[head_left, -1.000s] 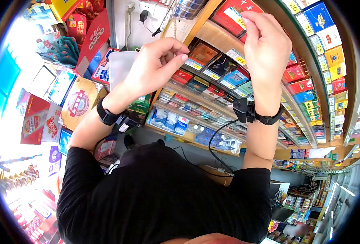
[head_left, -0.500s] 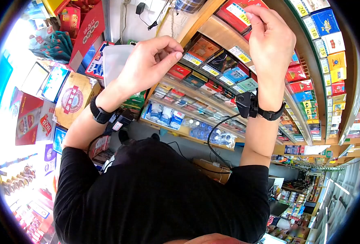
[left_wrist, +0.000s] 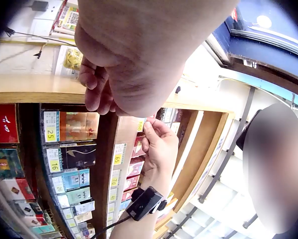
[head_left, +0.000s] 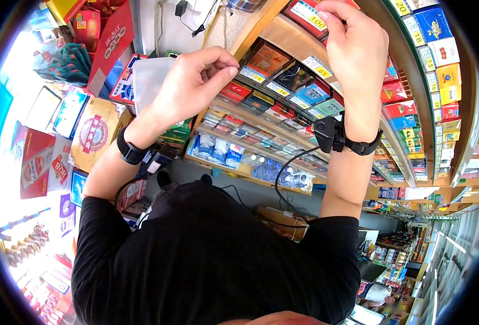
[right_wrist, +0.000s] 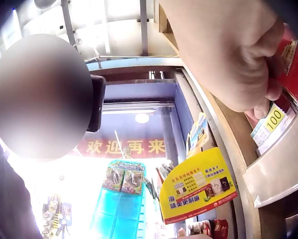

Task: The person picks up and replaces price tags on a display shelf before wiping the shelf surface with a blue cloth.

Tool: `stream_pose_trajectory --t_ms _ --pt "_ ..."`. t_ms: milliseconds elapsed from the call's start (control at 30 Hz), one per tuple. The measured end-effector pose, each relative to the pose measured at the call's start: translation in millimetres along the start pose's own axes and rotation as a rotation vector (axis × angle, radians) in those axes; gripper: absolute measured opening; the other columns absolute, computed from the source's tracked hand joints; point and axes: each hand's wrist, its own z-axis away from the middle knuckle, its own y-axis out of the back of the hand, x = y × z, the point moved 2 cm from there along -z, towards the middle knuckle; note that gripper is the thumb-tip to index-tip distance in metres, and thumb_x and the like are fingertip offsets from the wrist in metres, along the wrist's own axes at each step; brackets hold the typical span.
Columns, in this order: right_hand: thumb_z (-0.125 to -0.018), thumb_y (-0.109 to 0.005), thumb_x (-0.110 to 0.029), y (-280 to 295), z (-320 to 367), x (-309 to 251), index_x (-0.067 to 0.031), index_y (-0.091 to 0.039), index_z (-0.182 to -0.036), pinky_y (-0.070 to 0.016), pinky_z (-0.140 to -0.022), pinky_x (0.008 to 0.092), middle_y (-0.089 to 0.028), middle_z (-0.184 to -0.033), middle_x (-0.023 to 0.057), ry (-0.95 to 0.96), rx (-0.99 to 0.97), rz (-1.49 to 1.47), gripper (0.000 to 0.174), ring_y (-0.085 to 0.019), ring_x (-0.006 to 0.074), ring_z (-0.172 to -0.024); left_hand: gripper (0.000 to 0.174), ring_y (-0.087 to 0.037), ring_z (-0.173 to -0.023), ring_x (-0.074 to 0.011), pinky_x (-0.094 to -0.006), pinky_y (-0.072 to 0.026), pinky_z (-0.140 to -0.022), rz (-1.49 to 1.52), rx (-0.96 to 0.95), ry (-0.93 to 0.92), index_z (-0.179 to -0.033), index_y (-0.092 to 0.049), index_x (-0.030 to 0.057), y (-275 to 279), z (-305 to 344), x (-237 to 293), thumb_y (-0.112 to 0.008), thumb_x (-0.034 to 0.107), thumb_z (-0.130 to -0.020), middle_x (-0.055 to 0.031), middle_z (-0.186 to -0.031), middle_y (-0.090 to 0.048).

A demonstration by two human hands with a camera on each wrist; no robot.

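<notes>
My right hand point(head_left: 356, 51) is raised at the upper shelf. Its thumb and forefinger pinch the end of a price tag point(head_left: 310, 15) marked 100, in front of a red cigarette carton. In the right wrist view the curled fingertips meet this tag point(right_wrist: 272, 122) at the shelf's front edge. My left hand point(head_left: 188, 81) hovers by the wooden shelf upright, fingers loosely curled and thumb tip close to the forefinger. Nothing shows in it. Below and right of it lies a brown cigarette pack point(head_left: 268, 58) with a 25 tag. In the left wrist view the left palm point(left_wrist: 134, 74) covers part of the shelf.
Rows of cigarette packs point(head_left: 299, 89) with price tags fill the slanted shelves. Bottled water point(head_left: 274, 170) sits lower down. At left are a translucent plastic bin point(head_left: 148, 81), a tan box point(head_left: 100, 132) and red packaging. A charger point(head_left: 181, 7) with a cable hangs on the wall.
The view has shifted slightly. My left hand has drifted a little left and away from the shelf upright. My right hand stays at the 100 tag, with more of its number showing.
</notes>
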Motion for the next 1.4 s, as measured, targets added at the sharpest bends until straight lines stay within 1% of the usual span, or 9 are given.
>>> stream_pose_trajectory --t_ms 333,400,600,800,933,1100,1233,1300,1400 --pt "-0.087 -0.071 0.002 -7.3 9.1 2.1 0.0004 -0.076 -0.094 -0.0559 -0.074 0.0449 -0.071 -0.088 0.0199 0.104 -0.025 0.049 0.009 -0.071 0.0405 -0.083 0.017 -0.061 -0.08 -0.0046 -0.0239 -0.05 -0.071 -0.028 -0.018 0.029 -0.116 -0.071 -0.0028 1.6 2.9 0.1 -0.069 0.011 -0.106 -0.0024 -0.094 -0.074" --pt "-0.098 -0.075 -0.014 -13.0 9.3 10.7 -0.0068 -0.08 -0.108 -0.0537 -0.071 0.0333 -0.076 -0.093 0.0099 0.136 -0.042 0.125 0.013 -0.07 0.0232 -0.073 0.016 -0.061 -0.081 -0.0047 -0.024 -0.0498 -0.071 -0.012 -0.021 0.02 -0.115 -0.071 -0.0031 1.5 4.0 -1.4 -0.069 0.011 -0.106 -0.0021 -0.093 -0.074" --pt "-0.098 -0.075 -0.014 -10.2 15.3 -0.7 -0.005 -0.08 -0.106 -0.0533 -0.068 0.0333 -0.074 -0.092 0.0105 -0.034 -0.102 0.127 0.013 -0.068 0.0225 -0.068 0.015 -0.06 -0.08 -0.0052 -0.0246 -0.0492 -0.072 -0.02 -0.01 0.03 -0.112 -0.071 -0.0031 2.3 6.1 -3.8 -0.068 0.01 -0.106 -0.0023 -0.093 -0.073" --pt "-0.097 -0.075 -0.013 -13.7 20.2 0.0 -0.0062 -0.08 -0.105 -0.054 -0.069 0.0329 -0.074 -0.092 0.0097 -0.013 -0.006 0.13 0.011 -0.07 0.0227 -0.069 0.014 -0.06 -0.079 -0.0052 -0.025 -0.0481 -0.07 -0.032 -0.016 0.041 -0.111 -0.071 -0.0027 4.1 8.2 -2.5 -0.069 0.01 -0.106 -0.0022 -0.092 -0.073" --pt "-0.097 -0.074 -0.013 -13.4 19.5 1.4 -0.0077 -0.08 -0.105 -0.0553 -0.071 0.0344 -0.074 -0.093 0.0095 -0.035 -0.012 0.078 0.011 -0.071 0.0255 -0.072 0.014 -0.06 -0.078 -0.0053 -0.0252 -0.0479 -0.069 -0.039 -0.013 0.054 -0.11 -0.071 -0.0023 3.6 9.5 -5.1 -0.069 0.01 -0.106 -0.0022 -0.091 -0.073" --pt "-0.097 -0.072 -0.013 -12.2 21.5 -0.5 -0.0089 -0.08 -0.107 -0.0566 -0.075 0.0372 -0.072 -0.093 0.0101 0.039 -0.044 0.215 0.013 -0.072 0.0305 -0.079 0.014 -0.06 -0.077 -0.0059 -0.0254 -0.0478 -0.068 -0.049 -0.009 0.039 -0.108 -0.072 -0.0019 2.6 9.6 -3.2 -0.07 0.011 -0.105 -0.0024 -0.09 -0.072" --pt "-0.097 -0.073 -0.012 -12.2 21.6 1.7 -0.0083 -0.08 -0.107 -0.0568 -0.074 0.0366 -0.073 -0.094 0.0103 0.056 -0.044 0.214 0.012 -0.073 0.0289 -0.077 0.013 -0.061 -0.078 -0.0062 -0.0253 -0.0483 -0.069 -0.048 -0.004 0.051 -0.108 -0.072 -0.0017 2.5 10.3 -4.1 -0.07 0.011 -0.104 -0.0025 -0.09 -0.072" --pt "-0.096 -0.073 -0.01 -13.5 21.3 2.8 -0.0074 -0.08 -0.106 -0.0569 -0.073 0.036 -0.074 -0.095 0.0107 -0.086 -0.064 0.085 0.012 -0.073 0.027 -0.076 0.012 -0.061 -0.078 -0.0062 -0.0251 -0.0482 -0.068 -0.055 -0.008 0.051 -0.108 -0.073 -0.0014 3.3 10.3 -4.9 -0.07 0.01 -0.104 -0.0021 -0.091 -0.072" --pt "-0.096 -0.073 -0.008 -11.3 23.0 0.0 -0.0065 -0.079 -0.105 -0.0567 -0.072 0.0352 -0.075 -0.096 0.0108 -0.139 -0.053 0.095 0.011 -0.073 0.0247 -0.075 0.012 -0.061 -0.078 -0.0059 -0.0249 -0.0479 -0.068 -0.045 0.002 0.057 -0.107 -0.073 -0.0011 2.7 11.6 -6.9 -0.07 0.01 -0.104 -0.0016 -0.091 -0.072"
